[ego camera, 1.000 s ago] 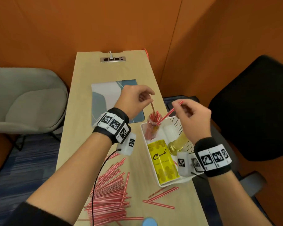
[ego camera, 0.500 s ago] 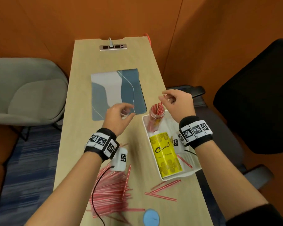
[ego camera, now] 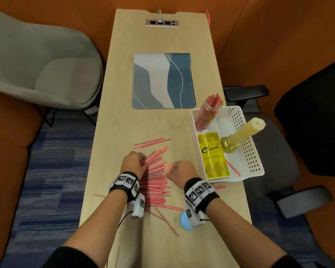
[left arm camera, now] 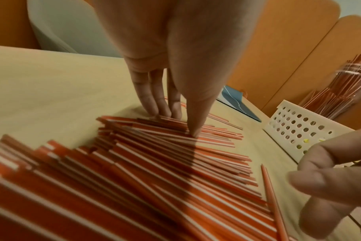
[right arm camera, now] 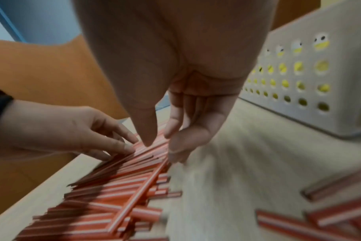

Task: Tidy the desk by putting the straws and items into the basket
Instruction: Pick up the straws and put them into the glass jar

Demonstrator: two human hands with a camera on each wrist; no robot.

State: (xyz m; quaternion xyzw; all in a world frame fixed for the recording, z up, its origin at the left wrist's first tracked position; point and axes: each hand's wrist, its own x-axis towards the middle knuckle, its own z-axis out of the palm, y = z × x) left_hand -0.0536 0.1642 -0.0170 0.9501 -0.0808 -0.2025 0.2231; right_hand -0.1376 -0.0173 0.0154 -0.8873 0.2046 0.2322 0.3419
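A pile of red-and-white striped straws (ego camera: 155, 180) lies on the wooden desk (ego camera: 124, 128) near its front edge. My left hand (ego camera: 141, 161) presses straight fingers (left arm camera: 161, 110) and thumb onto the far left of the pile (left arm camera: 175, 171). My right hand (ego camera: 171, 170) hovers at the pile's right edge, thumb and fingers (right arm camera: 171, 130) slightly apart and touching the top straws (right arm camera: 134, 192), with nothing pinched. The white perforated basket (ego camera: 249, 151) stands at the right edge. It holds a clear jar of straws (ego camera: 209, 111), a yellow box (ego camera: 213, 153) and a candle on a gold holder (ego camera: 240, 132).
A blue-grey mat (ego camera: 163, 80) lies in the desk's middle, and a power socket panel (ego camera: 162, 22) is at the far end. A light blue round object (ego camera: 184, 219) sits by my right wrist. A grey chair (ego camera: 46, 64) stands left and a black office chair (ego camera: 307, 122) right.
Both hands have left the jar in the basket and come back down to the straw pile. The straws they held a second ago now stand in the jar.
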